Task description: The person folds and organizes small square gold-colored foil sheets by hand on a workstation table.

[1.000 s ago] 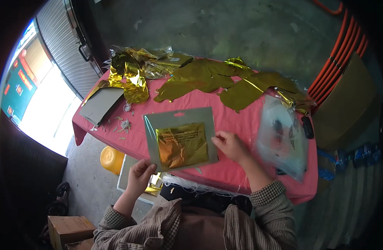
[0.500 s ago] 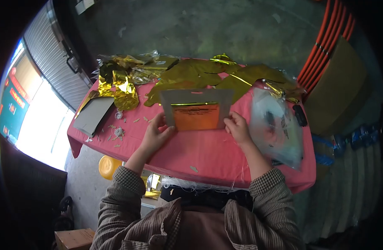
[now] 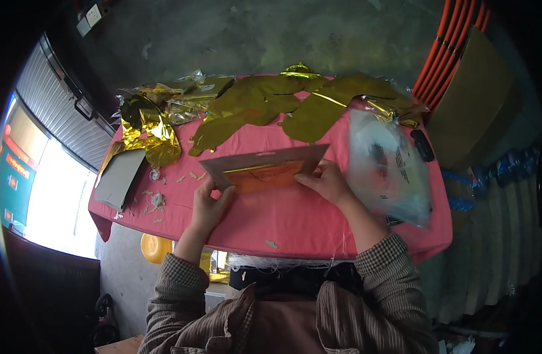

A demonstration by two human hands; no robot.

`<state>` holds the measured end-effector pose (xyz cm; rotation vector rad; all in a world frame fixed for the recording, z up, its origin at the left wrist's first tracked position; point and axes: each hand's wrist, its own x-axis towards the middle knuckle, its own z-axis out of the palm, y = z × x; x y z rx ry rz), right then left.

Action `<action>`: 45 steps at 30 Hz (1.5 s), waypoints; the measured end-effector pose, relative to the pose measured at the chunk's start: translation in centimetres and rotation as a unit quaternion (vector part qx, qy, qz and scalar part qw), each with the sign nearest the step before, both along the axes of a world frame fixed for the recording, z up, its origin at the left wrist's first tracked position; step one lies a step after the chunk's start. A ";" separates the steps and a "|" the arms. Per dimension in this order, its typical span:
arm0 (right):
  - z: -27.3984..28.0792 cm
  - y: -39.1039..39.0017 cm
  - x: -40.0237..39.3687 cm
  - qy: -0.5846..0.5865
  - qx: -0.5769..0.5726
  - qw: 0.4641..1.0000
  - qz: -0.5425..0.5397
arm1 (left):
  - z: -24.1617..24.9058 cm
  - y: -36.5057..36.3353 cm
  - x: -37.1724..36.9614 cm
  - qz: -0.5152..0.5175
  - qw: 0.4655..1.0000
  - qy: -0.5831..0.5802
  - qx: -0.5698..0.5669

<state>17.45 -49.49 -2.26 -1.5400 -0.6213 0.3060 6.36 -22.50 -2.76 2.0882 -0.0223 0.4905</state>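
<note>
Gripping a grey card (image 3: 265, 160) at centre frame, left hand (image 3: 209, 203) and right hand (image 3: 327, 182) pinch its ends, probably to steady the gold foil (image 3: 262, 176) on it above the pink table (image 3: 294, 218).

Both arms reached forward, elbows bent. Left hand (image 3: 210, 203) and right hand (image 3: 325, 181) were curled in pinch grips, level and apart.

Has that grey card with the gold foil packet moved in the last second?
Yes. The grey card went from the near table edge toward the gold foil balloons at the far side, and now lies tilted nearly flat, held by both hands.
</note>
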 end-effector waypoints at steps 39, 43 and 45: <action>1.1 -1.5 0.0 0.194 0.184 0.959 0.093 | 0.2 -4.3 -2.4 -0.082 0.810 0.010 -0.580; 0.9 -1.3 0.2 0.218 0.189 0.952 0.106 | 0.3 1.8 -7.9 -0.078 0.834 0.016 -0.545; 0.4 -0.9 0.2 0.230 0.142 0.959 0.085 | -0.4 4.6 -11.8 -0.063 0.830 0.015 -0.553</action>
